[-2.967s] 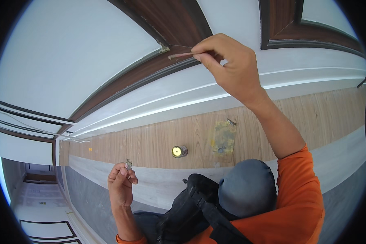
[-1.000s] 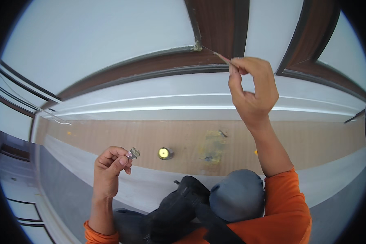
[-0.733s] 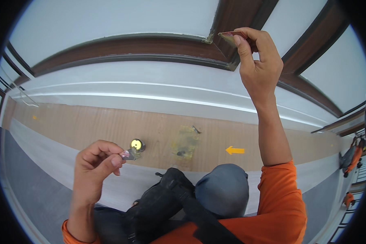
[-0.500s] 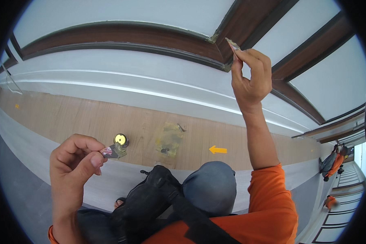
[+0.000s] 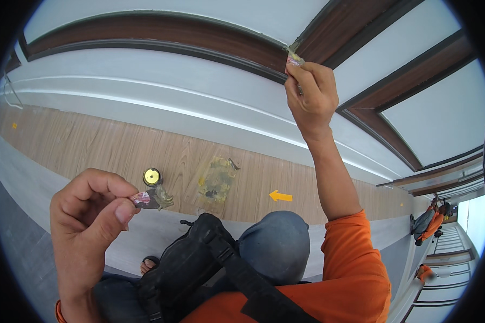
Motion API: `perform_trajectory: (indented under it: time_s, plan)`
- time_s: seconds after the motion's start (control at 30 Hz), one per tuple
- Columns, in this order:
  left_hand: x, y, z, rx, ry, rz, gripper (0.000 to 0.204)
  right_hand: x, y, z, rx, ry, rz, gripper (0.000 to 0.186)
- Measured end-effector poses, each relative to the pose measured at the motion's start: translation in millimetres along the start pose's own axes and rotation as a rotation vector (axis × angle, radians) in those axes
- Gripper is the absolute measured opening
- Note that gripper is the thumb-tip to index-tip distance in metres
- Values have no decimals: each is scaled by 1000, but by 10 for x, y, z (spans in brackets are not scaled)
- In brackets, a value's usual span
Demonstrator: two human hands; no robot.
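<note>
My left hand pinches a small flat scraper piece between thumb and fingers. The piece is pink and white near my fingers and dark farther out, with a greenish-grey paste lump at its end. My right hand is raised with the arm stretched out, pinching another small pink-patterned flat piece with yellowish paste on it. Its tip is at the inner corner of a dark brown frame on the white wall, where greenish paste shows in the joint. Whether the tip touches the frame I cannot tell.
On the wood-look floor lie a paste-smeared clear plastic sheet, a round black item with a yellow top and an orange arrow marker. A black bag hangs by my knee. People in orange are far right.
My right hand has moved left, bringing its flat piece to the frame's inner corner. My left hand keeps hold of its piece. The whole view has shifted slightly.
</note>
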State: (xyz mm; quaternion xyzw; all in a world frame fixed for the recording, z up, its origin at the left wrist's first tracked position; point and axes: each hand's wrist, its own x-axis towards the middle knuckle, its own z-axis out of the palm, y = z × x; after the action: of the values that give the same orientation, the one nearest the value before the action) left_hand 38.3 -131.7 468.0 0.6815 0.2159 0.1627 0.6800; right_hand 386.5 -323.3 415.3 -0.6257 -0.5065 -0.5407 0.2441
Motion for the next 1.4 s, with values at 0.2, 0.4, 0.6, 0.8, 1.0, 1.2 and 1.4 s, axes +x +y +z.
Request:
perform_trajectory:
  time_s: [0.2,0.4,0.6,0.8,1.0,1.2,1.4]
  plan:
    - [18,-6,18,33,7,4,18,96,4,-50,6,-27,46,29]
    - [16,-9,36,16,19,-11,17,358,-6,-126,44,9,64,22]
    - [28,-62,40,-36,19,-2,15,579,-87,-123,139,-73,412,5]
    - [36,-80,-7,-72,16,-12,17,668,-65,-149,97,-198,475,5]
    - [1,-32,-30,-53,30,-33,19,542,-158,-214,144,-215,539,5]
    - [20,-5,-55,-30,-11,-82,14,42,-20,-317,449,62,913,12]
    - [29,-109,-142,34,24,-50,14,-90,-226,7,596,296,1103,11]
